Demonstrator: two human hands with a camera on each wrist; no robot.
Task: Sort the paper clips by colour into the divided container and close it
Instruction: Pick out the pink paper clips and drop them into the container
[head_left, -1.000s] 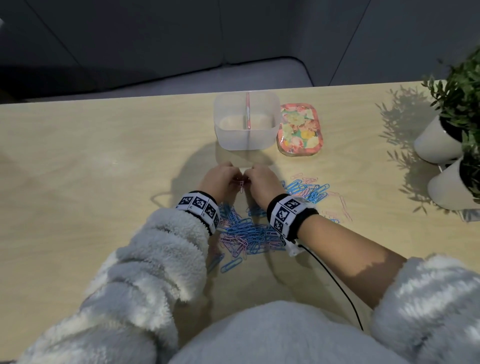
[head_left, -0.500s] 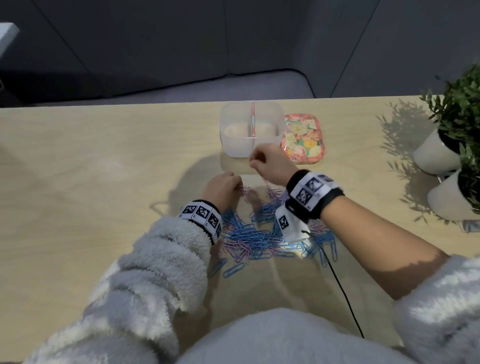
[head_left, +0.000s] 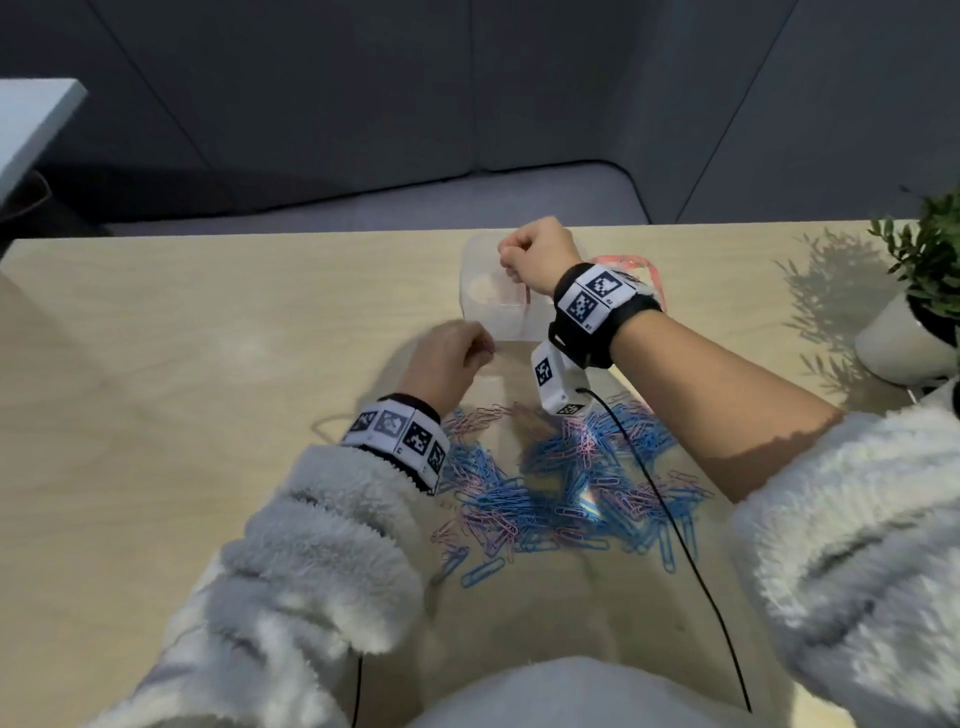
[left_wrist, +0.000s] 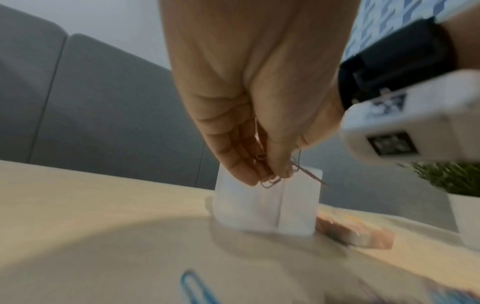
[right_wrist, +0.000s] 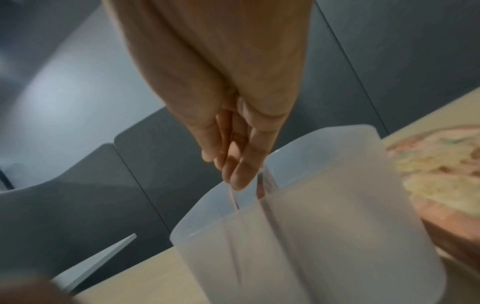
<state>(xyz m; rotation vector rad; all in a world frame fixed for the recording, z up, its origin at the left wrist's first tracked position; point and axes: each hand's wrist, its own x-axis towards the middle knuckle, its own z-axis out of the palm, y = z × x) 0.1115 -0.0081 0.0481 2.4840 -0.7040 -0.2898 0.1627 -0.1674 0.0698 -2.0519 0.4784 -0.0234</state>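
A translucent divided container stands open at the table's far side, its pink divider running front to back. My right hand hovers over its left compartment; its fingertips pinch a thin pink paper clip that hangs into the opening. My left hand is just in front of the container and pinches a small bunch of pink clips. A mixed pile of blue and pink clips lies near me between my forearms.
The floral pink lid lies on the table right of the container, partly behind my right wrist. White pots with green plants stand at the right edge. A black cable crosses the pile. Bare wood lies to the left.
My right hand rose from the pile and travelled away from me to above the container's left compartment. My left hand shifted slightly forward from the pile, still holding pink clips.
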